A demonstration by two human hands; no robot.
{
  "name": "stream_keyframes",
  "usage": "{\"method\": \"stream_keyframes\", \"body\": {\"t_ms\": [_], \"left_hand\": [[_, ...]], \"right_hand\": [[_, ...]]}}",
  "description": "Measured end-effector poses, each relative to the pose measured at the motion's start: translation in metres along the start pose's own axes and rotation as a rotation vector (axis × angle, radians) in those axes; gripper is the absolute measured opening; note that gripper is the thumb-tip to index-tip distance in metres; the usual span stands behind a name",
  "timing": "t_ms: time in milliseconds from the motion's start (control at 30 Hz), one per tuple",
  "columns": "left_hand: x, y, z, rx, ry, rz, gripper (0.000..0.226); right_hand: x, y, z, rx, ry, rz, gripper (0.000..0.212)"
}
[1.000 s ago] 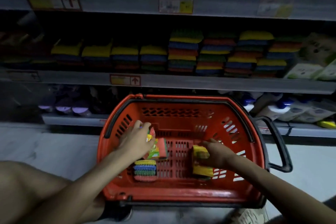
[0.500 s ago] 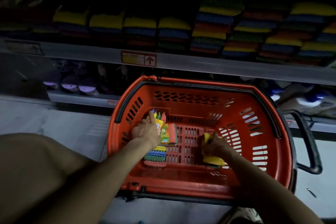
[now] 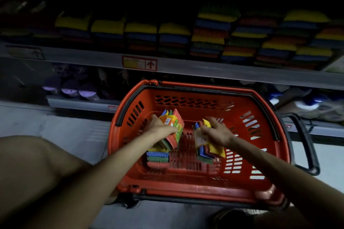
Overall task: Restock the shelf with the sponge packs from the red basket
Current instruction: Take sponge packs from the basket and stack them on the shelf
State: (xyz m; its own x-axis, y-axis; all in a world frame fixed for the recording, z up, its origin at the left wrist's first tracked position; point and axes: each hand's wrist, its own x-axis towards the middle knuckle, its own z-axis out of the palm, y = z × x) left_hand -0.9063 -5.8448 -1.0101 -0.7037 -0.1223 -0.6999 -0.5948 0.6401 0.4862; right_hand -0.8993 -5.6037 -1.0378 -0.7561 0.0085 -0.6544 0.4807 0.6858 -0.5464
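Clutching sponge pack (image 3: 174, 126) in left hand (image 3: 158, 129), second pack (image 3: 216, 149) in right hand (image 3: 216, 132), in red basket (image 3: 186, 189); labels (image 3: 200, 138) unreadable.

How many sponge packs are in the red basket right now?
3. The tilted pack gripped by the left hand; the flat pack on the basket floor beneath it; the yellow-sided pack gripped by the right hand. More could hide beneath the hands.
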Motion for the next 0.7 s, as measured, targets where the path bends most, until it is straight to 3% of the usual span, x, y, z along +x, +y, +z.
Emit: {"method": "stream_keyframes", "body": {"t_ms": [167, 367, 467, 700], "left_hand": [[-0.049, 0.018, -0.024, -0.385, -0.150, 0.073, 0.032], [-0.107, 0.040, -0.067, -0.589, -0.159, 0.253, 0.023], [-0.130, 0.045, -0.080, -0.623, -0.164, 0.341, 0.016], [-0.149, 0.061, -0.095, -0.913, -0.092, 0.362, 0.016]], "right_hand": [[-0.056, -0.039, -0.042, 0.497, -0.135, -0.032, 0.051], [-0.127, -0.074, -0.088, 1.020, -0.230, -0.141, 0.040], [-0.150, -0.092, -0.089, 1.094, -0.287, -0.218, 0.040], [-0.165, -0.111, -0.096, 0.919, -0.154, -0.339, 0.026]]}}
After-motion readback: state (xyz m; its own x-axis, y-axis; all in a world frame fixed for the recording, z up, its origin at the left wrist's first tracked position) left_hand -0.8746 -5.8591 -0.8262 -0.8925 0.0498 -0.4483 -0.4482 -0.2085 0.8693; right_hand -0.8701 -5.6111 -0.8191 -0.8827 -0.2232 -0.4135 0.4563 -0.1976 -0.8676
